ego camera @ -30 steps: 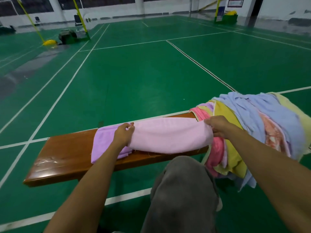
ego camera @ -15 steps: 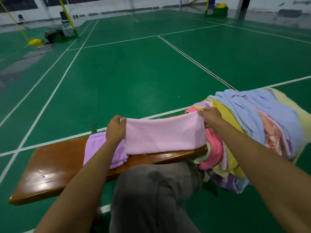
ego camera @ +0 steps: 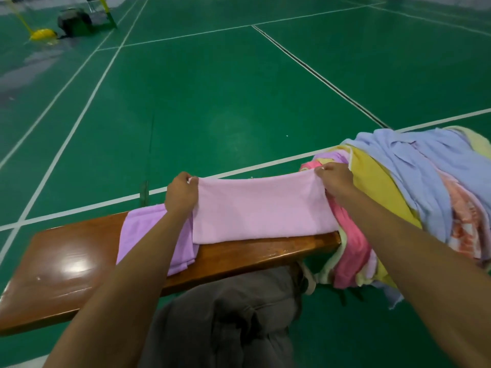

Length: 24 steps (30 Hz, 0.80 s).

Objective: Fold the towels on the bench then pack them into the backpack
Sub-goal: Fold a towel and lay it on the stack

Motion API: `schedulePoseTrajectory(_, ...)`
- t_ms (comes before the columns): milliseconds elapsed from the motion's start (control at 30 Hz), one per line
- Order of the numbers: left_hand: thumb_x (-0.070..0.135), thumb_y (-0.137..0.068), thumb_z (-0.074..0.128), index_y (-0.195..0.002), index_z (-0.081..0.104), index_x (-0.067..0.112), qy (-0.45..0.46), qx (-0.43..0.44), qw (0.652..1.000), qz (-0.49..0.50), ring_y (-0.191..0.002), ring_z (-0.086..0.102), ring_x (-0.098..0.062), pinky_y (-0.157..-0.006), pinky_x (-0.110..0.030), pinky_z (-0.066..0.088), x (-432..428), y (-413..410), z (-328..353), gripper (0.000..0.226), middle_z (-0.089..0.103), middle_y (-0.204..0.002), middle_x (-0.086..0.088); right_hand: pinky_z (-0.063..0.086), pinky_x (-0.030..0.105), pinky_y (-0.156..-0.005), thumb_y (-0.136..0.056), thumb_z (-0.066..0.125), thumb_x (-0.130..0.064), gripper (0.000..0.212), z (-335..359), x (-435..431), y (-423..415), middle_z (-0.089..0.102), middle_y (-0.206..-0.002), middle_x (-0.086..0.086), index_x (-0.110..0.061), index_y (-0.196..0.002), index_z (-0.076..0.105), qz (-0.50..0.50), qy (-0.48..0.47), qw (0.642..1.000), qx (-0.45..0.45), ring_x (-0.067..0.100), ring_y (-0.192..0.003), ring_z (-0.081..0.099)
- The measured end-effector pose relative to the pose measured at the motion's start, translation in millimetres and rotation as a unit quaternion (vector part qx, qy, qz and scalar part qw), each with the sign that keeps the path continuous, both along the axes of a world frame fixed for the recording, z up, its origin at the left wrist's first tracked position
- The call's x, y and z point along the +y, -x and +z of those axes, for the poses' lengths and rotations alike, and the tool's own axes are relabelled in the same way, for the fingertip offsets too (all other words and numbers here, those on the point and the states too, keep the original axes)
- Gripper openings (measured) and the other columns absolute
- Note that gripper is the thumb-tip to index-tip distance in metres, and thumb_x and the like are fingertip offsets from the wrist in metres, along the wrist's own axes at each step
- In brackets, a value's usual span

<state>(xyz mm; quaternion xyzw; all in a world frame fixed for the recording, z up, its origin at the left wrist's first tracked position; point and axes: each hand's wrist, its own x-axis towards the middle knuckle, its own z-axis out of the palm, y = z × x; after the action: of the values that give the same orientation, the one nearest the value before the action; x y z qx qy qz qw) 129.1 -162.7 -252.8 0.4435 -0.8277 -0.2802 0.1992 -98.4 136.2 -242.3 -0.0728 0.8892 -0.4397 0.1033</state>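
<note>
— What has changed on the bench (ego camera: 79, 261)?
— The pink towel (ego camera: 261, 208) has been doubled toward its far edge; corners are pinched by the left hand (ego camera: 182, 193) and right hand (ego camera: 336, 179).
— And next?
— Probably another fold; the backpack (ego camera: 225, 322), apparently below, is unpacked.

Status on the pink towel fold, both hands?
Left hand and right hand each pinch a far corner of the pink towel. Towel on bench, overlapping purple towel. Unfolded pile crowds right end.

An indoor sports hall: green court floor (ego camera: 212, 102) marked with white boundary lines (ego camera: 87, 102), a yellow net post base (ego camera: 42, 34) at the far left, and a wooden bench (ego camera: 66, 266) courtside.
</note>
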Motion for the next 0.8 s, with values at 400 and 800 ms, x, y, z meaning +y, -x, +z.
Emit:
schedulePoseTrajectory(400, 0.033, -0.103, 0.037, -0.138, 0.049, 0.016, 0.202, -0.136, 0.960, -0.138, -0.130, 0.045, -0.031, -0.111, -0.046, 0.036, 33, 12, -47, 0.041, 0.051, -0.143, -0.009, 0.042, 0.045, -0.110, -0.098, 0.054, -0.021, 0.041, -45, -24, -35, 0.049, -0.143, 0.015, -0.009, -0.136, 0.047, 0.158, -0.290, 0.885, 0.329, 0.033, -0.129, 0.047)
schedulePoseTrajectory(800, 0.070, -0.099, 0.011, -0.161, -0.004, 0.030, 0.124, -0.275, 0.942, -0.146, -0.153, -0.014, -0.037, -0.120, -0.055, -0.010, 67, 14, -57, 0.075, -0.014, -0.168, -0.008, -0.005, 0.060, -0.122, -0.098, 0.009, -0.068, 0.074, -79, -87, -109, -0.004, -0.170, 0.007, -0.030, -0.162, 0.002, 0.277, -0.300, 0.885, 0.223, 0.034, -0.156, -0.006)
